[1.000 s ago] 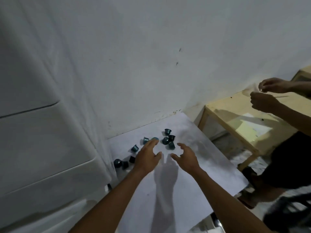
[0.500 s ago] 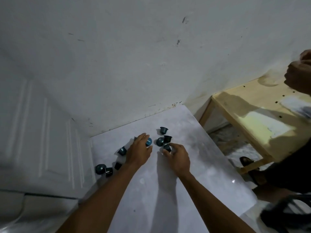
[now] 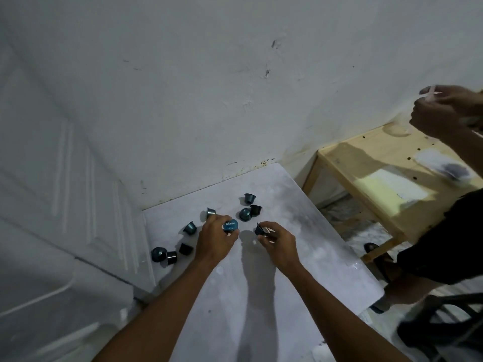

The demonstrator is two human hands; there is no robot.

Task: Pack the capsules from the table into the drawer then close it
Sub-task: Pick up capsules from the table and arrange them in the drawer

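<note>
Two held: your left hand (image 3: 217, 240) curls round the labelled capsule (image 3: 231, 226), right hand (image 3: 279, 240) pinches a dark capsule (image 3: 259, 229). Pick-up step; next, find the drawer, unseen

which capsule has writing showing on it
The blue round-lidded capsule held in the left hand: its flat lid with white lettering faces the camera, while the others show no lettering.

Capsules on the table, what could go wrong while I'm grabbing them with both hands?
1. Three capsules lie by the table's left edge; a sweep of the left hand could knock them off.
2. The right hand only pinches its capsule; reaching for the cluster beyond may drop it.
3. The drawer is out of view; the carry could spill.
</note>
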